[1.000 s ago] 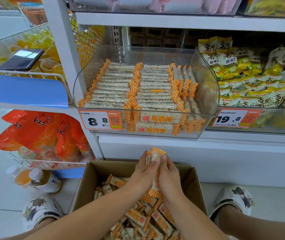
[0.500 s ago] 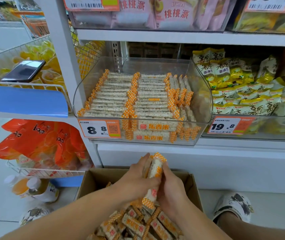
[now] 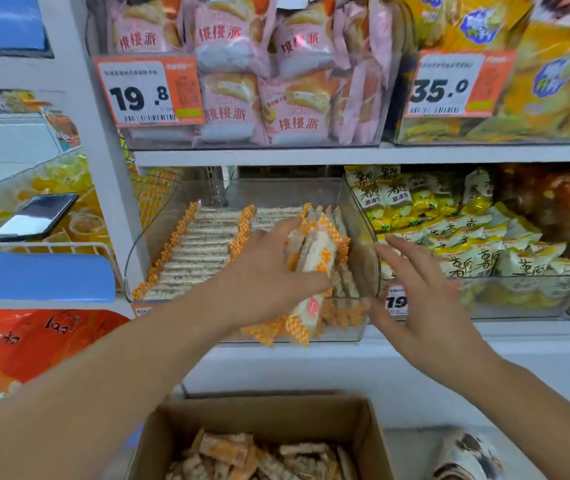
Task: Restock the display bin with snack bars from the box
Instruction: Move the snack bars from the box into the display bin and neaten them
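your left hand (image 3: 263,271) is clamped around a bunch of snack bars (image 3: 314,258), held over the right end of the clear display bin (image 3: 366,244) at about 12 o'clock from the cardboard box (image 3: 263,414). your right hand (image 3: 415,299), fingers spread and holding nothing, hovers just at 3 o'clock of the bin. more bars lie in the box.

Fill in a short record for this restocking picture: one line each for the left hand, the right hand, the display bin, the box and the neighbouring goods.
left hand: grips a bundle of snack bars over the display bin's right part
right hand: fingers spread, holding nothing, beside the bin's right wall
display bin: clear, on the middle shelf, bars in neat rows
box: cardboard, open, on the floor, loose bars inside
neighbouring goods: yellow packets to the right
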